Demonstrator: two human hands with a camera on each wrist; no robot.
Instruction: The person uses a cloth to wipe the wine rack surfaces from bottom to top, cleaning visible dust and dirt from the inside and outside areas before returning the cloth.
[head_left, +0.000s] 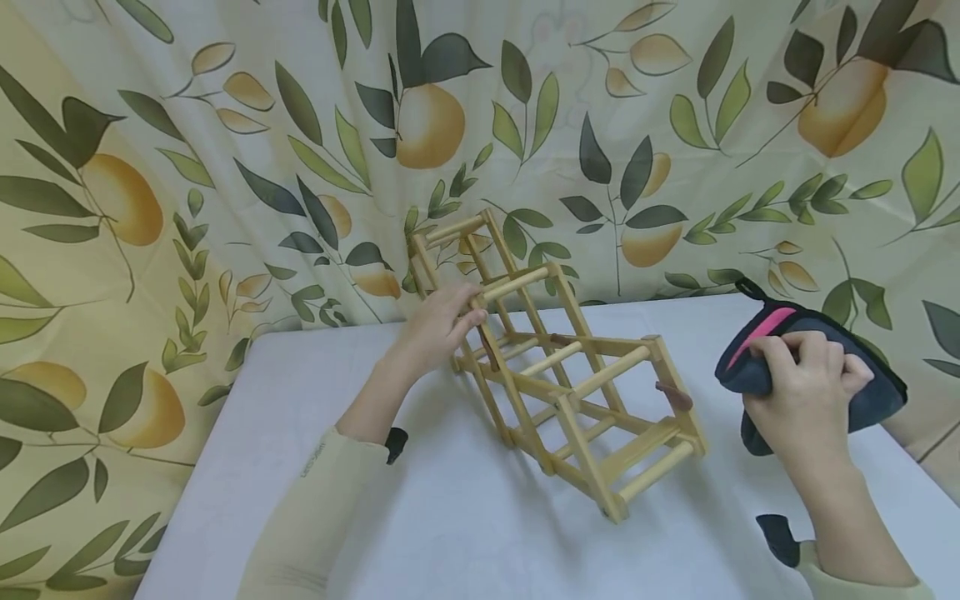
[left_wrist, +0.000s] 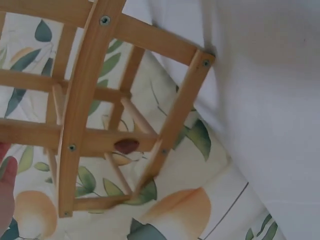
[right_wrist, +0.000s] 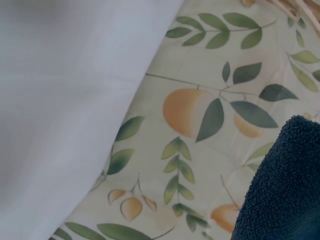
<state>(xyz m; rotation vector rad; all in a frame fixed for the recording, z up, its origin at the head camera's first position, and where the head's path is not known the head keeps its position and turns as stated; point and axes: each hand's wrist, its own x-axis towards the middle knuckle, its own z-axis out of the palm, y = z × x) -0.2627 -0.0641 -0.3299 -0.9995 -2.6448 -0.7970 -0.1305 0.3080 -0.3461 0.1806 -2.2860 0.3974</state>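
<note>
A light wooden rack (head_left: 656, 472) of slats and round rods stands tilted over the table in the head view. My left hand (head_left: 442, 325) grips one of its upper bars, thumb and fingers around the wood. The left wrist view shows the rack's screwed joints and a post (left_wrist: 82, 90), with a fingertip at the left edge. Dark reddish-brown patches mark some slats. To the right of the rack, my right hand (head_left: 806, 400) holds a dark blue terry cloth mitt (head_left: 877, 408) with black edging, a loop and a pink stripe. Its fuzzy surface (right_wrist: 285, 190) fills the right wrist view's lower right corner.
A white-covered table (head_left: 465, 533) lies under the rack. Behind it hangs a curtain (head_left: 517, 192) printed with oranges and leaves, close to the table's back edge. Both forearms wear light sleeves (head_left: 315, 500), with a dark device near each wrist.
</note>
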